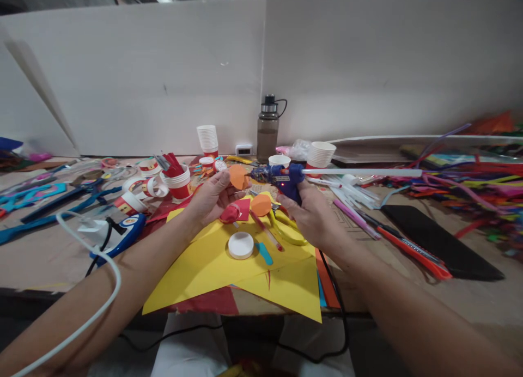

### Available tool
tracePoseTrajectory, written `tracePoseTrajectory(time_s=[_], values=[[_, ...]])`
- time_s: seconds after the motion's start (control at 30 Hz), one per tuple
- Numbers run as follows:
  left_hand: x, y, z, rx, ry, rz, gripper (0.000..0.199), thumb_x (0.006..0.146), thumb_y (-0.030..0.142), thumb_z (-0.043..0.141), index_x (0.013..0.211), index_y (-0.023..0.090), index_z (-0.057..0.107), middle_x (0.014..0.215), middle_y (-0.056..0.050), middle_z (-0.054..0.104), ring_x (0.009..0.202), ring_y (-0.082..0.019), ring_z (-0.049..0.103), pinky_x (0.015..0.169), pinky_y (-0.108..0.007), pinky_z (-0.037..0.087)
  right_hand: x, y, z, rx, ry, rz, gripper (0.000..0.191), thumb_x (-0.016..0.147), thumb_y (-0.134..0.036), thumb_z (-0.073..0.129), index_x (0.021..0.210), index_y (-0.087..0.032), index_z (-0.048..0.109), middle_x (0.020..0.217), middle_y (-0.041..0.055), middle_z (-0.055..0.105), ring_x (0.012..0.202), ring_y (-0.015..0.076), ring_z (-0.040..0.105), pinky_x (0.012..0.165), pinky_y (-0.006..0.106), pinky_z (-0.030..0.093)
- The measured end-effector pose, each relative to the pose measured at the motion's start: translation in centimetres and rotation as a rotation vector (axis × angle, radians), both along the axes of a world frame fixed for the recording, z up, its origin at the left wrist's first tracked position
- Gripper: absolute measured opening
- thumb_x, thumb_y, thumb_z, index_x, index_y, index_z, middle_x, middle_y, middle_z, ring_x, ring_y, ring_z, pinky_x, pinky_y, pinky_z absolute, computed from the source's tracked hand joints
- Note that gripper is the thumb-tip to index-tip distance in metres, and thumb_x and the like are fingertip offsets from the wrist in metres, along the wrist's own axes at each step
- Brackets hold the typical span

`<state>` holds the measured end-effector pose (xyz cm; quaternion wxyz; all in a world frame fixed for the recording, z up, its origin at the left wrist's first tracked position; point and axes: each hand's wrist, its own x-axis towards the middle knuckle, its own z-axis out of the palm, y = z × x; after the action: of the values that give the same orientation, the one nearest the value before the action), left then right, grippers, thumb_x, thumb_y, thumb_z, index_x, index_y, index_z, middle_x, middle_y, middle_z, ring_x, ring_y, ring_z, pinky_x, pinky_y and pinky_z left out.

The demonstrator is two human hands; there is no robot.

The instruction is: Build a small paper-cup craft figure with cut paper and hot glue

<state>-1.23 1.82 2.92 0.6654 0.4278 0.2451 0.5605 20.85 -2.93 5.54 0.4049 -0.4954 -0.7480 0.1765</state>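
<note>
Pinched in my left hand point(216, 198) is an orange paper circle point(238, 177), held up above the table. My right hand point(312, 208) grips a blue hot glue gun point(286, 179), its nozzle pointing left at the circle's edge; I cannot tell whether they touch. A long white glue stick point(363, 172) juts from the gun's back. Below lie yellow paper sheets point(196, 273), bearing a second orange circle point(261, 205), a white round lid point(241, 245), a red pencil point(267, 231), yellow-handled scissors point(288, 230) and a small blue strip point(265, 254).
A water bottle point(268, 132) stands at the back beside stacked paper cups point(321, 155). On the left are a cup of red sticks point(177, 183) and a blue-white power strip point(122, 235). To the right lie a black phone-like slab point(441, 241), an orange cutter point(425, 260) and pipe cleaners point(482, 192).
</note>
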Motion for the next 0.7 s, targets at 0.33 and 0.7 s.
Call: tracePoseTrajectory(time_s=[0.33, 0.7], values=[[-0.2, 0.5, -0.1, -0.063, -0.091, 0.078, 0.04, 0.068, 0.038, 0.08, 0.098, 0.016, 0.065, 0.089, -0.004, 0.073, 0.079, -0.015, 0.07, 0.067, -0.025, 0.057, 0.0, -0.2, -0.1, -0.009, -0.01, 0.07, 0.027, 0.087, -0.03, 0.053, 0.11, -0.017, 0.059, 0.101, 0.0103, 0.068, 0.086, 0.0244, 0.06, 0.077, 0.038, 0.046], [0.9, 0.0, -0.6, -0.065, -0.066, 0.004, 0.045, 0.061, 0.041, 0.084, 0.093, 0.014, 0.065, 0.083, -0.003, 0.071, 0.072, -0.013, 0.067, 0.058, -0.021, 0.055, -0.2, -0.7, 0.4, -0.028, 0.106, 0.195, 0.026, 0.089, -0.035, 0.053, 0.103, -0.015, 0.062, 0.094, 0.0072, 0.069, 0.08, 0.0215, 0.06, 0.072, 0.034, 0.047]])
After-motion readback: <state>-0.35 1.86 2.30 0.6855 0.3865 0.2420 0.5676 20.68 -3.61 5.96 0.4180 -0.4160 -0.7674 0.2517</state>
